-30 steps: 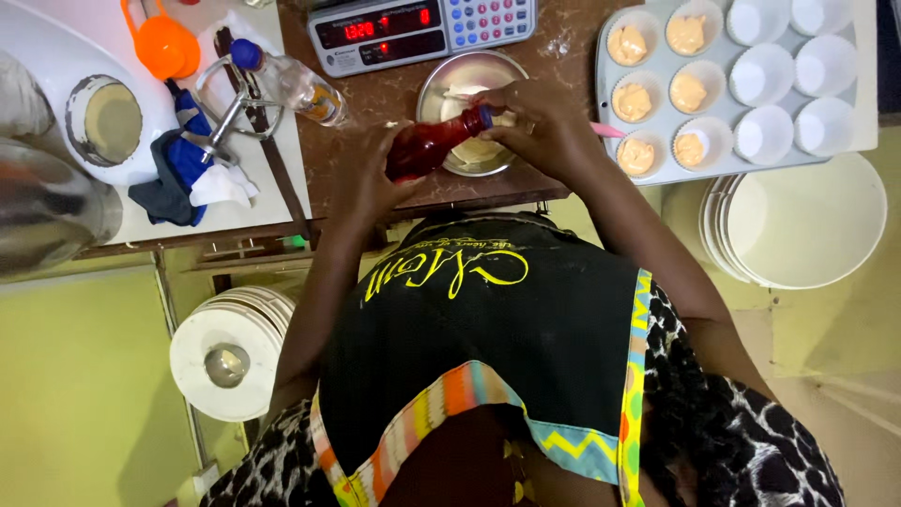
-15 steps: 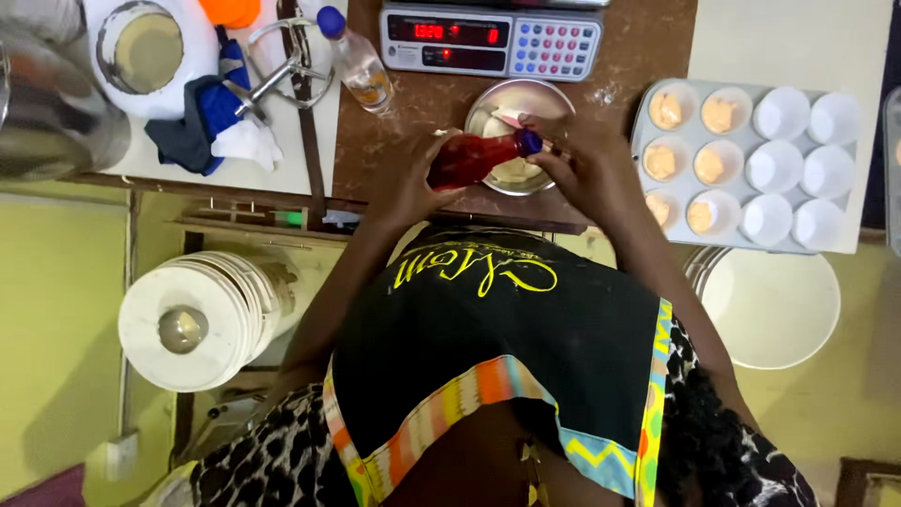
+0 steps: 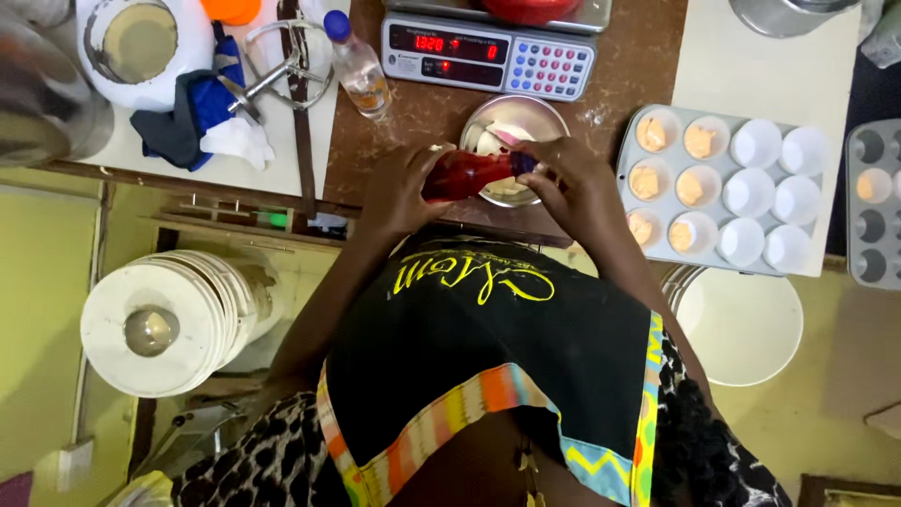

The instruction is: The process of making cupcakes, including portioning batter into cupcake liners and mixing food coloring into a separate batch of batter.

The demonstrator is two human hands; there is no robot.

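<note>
My left hand (image 3: 402,191) grips the body of a small red bottle (image 3: 465,175), which lies almost level over the near rim of a metal bowl (image 3: 542,116). My right hand (image 3: 574,188) pinches the bottle's dark cap end. White lumps and something pink lie in the bowl. Both hands are over the brown counter, just in front of my black apron.
A digital scale (image 3: 488,52) stands behind the bowl. A muffin tray (image 3: 815,235) with paper cups, some filled with batter, sits to the right, and a second tray (image 3: 873,221) beyond it. A clear bottle (image 3: 358,68), blue cloth (image 3: 183,122) and white buckets (image 3: 155,324) are on the left.
The red bottle has come down from a tilt over the bowl to nearly level. My right hand has shifted onto its cap end. The view has moved slightly.
</note>
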